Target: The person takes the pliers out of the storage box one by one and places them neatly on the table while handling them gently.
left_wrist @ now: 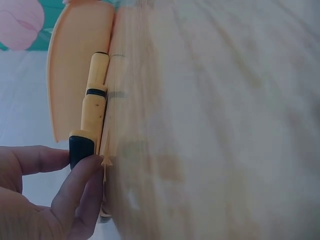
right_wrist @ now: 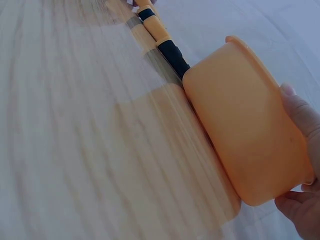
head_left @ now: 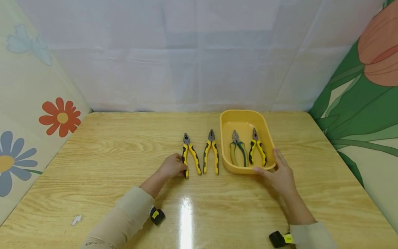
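My left hand [head_left: 172, 166] pinches the left handle of the leftmost combination pliers [head_left: 194, 154], which have yellow and black grips and point away from me. In the left wrist view, thumb and fingers [left_wrist: 75, 187] are at the black handle end [left_wrist: 81, 148]. A second, similar pair of pliers [head_left: 206, 154] lies just to the right. My right hand [head_left: 282, 175] holds the near right corner of a yellow plastic tray [head_left: 242, 170], thumb at its rim. Inside the tray lie green-handled pliers [head_left: 244, 152] and smaller yellow-and-black pliers [head_left: 262, 152].
The wooden table [head_left: 124, 138] meets a white cloth backdrop [head_left: 140, 76] at the back. Painted flower panels [head_left: 363, 114] stand at both sides. Small black wrist devices [head_left: 157, 216] sit by each sleeve. A white scrap [head_left: 76, 220] lies at the front left.
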The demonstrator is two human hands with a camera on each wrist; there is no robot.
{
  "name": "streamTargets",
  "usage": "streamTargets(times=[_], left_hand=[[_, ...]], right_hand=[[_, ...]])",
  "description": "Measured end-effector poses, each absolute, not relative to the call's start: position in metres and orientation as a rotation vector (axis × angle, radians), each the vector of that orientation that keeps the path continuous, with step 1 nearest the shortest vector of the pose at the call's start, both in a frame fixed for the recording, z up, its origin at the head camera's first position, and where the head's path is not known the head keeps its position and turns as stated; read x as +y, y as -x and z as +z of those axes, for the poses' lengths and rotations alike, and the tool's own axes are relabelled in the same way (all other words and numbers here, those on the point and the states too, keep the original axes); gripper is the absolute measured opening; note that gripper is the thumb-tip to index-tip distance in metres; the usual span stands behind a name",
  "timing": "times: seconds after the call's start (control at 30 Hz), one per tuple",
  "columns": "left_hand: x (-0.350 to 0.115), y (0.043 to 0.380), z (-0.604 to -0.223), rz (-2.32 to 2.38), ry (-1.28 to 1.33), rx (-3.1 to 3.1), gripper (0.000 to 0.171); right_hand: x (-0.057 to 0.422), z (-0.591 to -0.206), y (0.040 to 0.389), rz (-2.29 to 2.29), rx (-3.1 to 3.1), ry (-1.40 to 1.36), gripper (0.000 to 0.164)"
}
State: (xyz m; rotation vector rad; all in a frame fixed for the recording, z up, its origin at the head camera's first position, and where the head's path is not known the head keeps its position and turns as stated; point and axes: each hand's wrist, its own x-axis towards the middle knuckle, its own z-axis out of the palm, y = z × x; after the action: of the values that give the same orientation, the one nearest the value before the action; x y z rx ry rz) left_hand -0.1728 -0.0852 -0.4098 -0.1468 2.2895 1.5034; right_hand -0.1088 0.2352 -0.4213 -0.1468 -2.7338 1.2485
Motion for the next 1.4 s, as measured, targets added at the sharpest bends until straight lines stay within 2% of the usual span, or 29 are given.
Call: streamTargets(times=[0.5,0.8,1.23,1.4], left_hand=[[-0.085,0.176,-0.403,1.339,0.123,2.366,0.034],[-0.084,0.175,-0.399,1.133,0.025,2.494,0.024],[-0.085,0.176,-0.398,1.080,0.024,2.511,0.027],[-0.087,0.176,-0.401,1.061,-0.005,2.544,0.035]], right_hand=[[0.235,-0.421,0.109,1.249,-2.724,0.135,0.099],[0.235,-0.423,0.109,1.250,-2.699,0.113,0.098],[0.235,-0.424,0.109,1.241,-2.703,0.114,0.097],[0.235,-0.424,0.109,1.237,-2.710,0.119,0.097]])
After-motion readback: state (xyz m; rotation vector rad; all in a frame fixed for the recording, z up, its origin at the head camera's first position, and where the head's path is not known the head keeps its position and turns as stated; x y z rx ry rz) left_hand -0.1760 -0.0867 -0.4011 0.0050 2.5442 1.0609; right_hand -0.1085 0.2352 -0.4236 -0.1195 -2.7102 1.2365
